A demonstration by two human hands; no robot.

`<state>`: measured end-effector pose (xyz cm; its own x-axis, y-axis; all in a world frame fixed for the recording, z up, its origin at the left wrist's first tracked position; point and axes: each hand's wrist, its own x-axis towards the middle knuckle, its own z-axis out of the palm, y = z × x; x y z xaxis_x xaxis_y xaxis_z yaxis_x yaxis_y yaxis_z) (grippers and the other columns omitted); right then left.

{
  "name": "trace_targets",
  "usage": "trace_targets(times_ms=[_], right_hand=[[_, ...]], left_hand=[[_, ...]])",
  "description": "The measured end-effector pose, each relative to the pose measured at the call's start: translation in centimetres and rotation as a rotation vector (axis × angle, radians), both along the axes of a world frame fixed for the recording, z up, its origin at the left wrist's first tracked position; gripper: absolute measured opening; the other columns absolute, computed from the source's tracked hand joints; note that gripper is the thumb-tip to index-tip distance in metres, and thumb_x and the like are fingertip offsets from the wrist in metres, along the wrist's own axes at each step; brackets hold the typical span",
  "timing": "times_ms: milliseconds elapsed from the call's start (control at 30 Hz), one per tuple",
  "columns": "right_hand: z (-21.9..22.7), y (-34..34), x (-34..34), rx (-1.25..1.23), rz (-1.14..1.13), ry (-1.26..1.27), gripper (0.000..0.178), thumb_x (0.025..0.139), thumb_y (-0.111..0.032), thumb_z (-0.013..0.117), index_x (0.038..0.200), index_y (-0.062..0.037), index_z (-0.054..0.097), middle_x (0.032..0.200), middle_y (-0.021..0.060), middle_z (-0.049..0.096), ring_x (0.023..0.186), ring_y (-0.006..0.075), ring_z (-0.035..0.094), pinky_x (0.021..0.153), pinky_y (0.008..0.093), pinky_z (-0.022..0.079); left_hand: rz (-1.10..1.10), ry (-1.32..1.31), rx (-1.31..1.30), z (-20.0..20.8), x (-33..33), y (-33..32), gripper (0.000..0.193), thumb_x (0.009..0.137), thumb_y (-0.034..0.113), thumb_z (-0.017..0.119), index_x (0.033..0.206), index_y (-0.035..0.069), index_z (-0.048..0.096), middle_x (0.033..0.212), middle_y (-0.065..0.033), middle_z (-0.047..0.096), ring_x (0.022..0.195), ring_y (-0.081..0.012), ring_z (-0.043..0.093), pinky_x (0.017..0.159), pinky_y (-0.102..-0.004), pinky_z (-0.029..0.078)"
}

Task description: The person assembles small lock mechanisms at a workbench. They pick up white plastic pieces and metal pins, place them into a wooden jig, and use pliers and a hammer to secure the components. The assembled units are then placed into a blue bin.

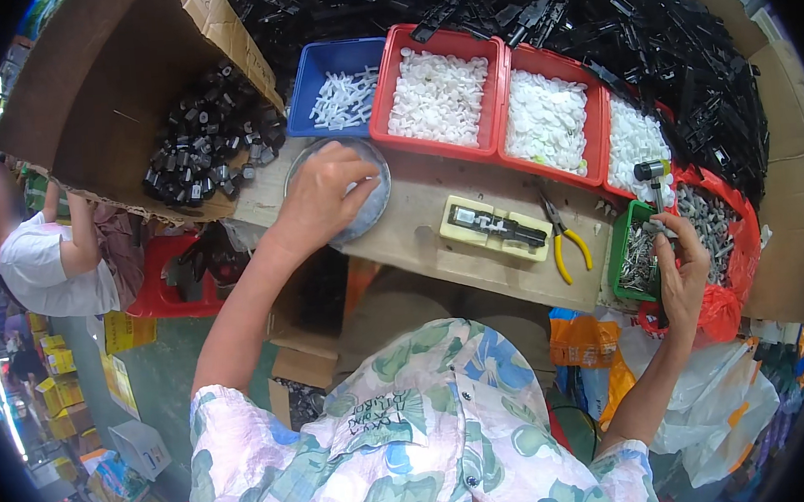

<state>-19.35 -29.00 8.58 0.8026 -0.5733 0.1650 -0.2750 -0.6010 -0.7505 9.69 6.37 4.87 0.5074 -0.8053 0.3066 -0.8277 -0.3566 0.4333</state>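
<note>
My left hand (326, 193) is over a round, shallow dish (376, 206) at the table's edge. Its fingers are pinched together, and what they hold, if anything, is hidden. At the right, my right hand (684, 264) is beside a green basket (623, 245) of small metal parts, with fingers curled and thumb tip close to the index finger. A small hammer-like piece with a black and gold head (652, 170) rises just beyond those fingertips; whether they grip it I cannot tell. Between the hands, a cream block fixture (518, 247) holds a black mechanical part (498, 225).
Yellow-handled pliers (560, 240) lie right of the fixture. Behind stand a blue bin (295, 119) and red bins (379, 113) of white plastic pieces, before a heap of black parts (591, 14). A carton (66, 116) of dark pieces is left; another person (53, 257) sits beyond.
</note>
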Motion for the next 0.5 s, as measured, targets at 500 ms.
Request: trace_targets(times_ms=[500], right_hand=[[-1.4, 8.9, 4.0, 0.482, 0.212, -0.19, 0.019, 0.098, -0.004, 0.057, 0.111, 0.005, 0.067, 0.091, 0.0045, 0.057, 0.076, 0.0084, 0.055, 0.067, 0.0222, 0.044]], left_hand=[[0.169, 0.212, -0.259, 1.7, -3.4, -0.4, 0.011, 0.08, 0.002, 0.076, 0.091, -0.001, 0.076, 0.084, -0.012, 0.073, 0.08, -0.0248, 0.065, 0.073, -0.0359, 0.05]])
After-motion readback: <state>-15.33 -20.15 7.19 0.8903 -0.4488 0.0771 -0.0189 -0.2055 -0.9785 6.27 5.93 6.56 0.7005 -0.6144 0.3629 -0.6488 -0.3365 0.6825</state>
